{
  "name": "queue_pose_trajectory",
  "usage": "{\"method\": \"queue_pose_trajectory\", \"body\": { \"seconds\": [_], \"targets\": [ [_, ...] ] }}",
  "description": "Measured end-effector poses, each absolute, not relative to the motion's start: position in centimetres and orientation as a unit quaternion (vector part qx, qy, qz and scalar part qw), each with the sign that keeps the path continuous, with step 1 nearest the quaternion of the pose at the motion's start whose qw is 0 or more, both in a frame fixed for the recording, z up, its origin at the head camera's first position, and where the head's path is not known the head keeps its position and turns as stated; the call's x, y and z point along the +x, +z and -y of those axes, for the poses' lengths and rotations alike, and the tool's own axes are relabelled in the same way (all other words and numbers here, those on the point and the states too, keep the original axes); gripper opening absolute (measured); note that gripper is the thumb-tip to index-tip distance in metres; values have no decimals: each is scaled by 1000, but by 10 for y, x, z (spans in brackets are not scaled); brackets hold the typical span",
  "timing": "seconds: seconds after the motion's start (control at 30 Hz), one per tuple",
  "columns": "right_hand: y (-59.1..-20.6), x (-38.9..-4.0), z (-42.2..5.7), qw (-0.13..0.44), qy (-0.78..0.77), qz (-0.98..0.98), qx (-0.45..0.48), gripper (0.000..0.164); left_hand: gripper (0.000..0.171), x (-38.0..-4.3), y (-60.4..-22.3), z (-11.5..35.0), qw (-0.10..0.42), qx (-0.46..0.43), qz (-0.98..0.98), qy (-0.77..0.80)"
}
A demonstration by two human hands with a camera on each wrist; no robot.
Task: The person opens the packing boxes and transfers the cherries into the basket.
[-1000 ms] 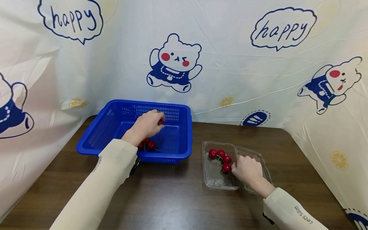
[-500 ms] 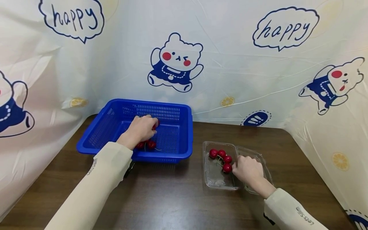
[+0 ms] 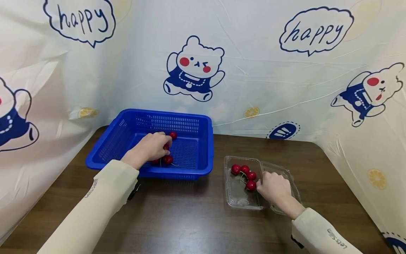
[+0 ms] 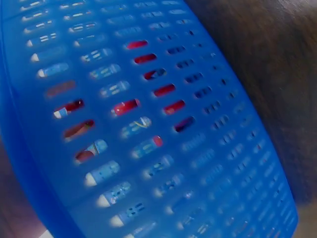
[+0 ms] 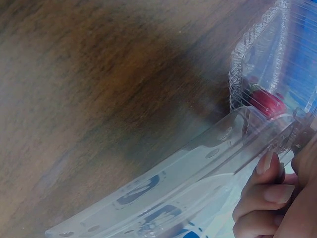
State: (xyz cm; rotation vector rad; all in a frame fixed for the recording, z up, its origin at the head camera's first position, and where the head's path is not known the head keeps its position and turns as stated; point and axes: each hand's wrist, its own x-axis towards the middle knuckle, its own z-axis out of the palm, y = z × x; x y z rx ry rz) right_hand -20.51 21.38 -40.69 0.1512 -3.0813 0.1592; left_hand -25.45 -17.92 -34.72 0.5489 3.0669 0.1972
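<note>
Cherry (image 3: 168, 159) inside blue basket (image 3: 184, 172), stem (image 3: 174, 164) pointing right, glossy red, left hand (image 3: 152, 145) pinching another cherry (image 3: 166, 146), right hand (image 3: 274, 187) gripping clear box (image 3: 235, 195) right of basket

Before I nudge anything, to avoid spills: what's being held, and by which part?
The right hand pinches the clear container by its hinged edge. Whether the left hand grips a cherry cannot be told.

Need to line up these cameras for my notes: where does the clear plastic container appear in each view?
Head: the clear plastic container lies right of center, in the lower half.
Left wrist: not in it; the blue basket fills most of that picture.
Right wrist: it slants from the upper right corner down toward the bottom left.
Shared landmark: the brown table, which shows in all three views.
</note>
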Motion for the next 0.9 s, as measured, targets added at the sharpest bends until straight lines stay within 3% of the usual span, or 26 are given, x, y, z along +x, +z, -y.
{"method": "queue_pose_trajectory", "body": {
  "seconds": [0.9],
  "targets": [
    [-407,-205,-215,27,54,997,52,24,22,-255,-349,193,79,160,-981,75]
  ]
}}
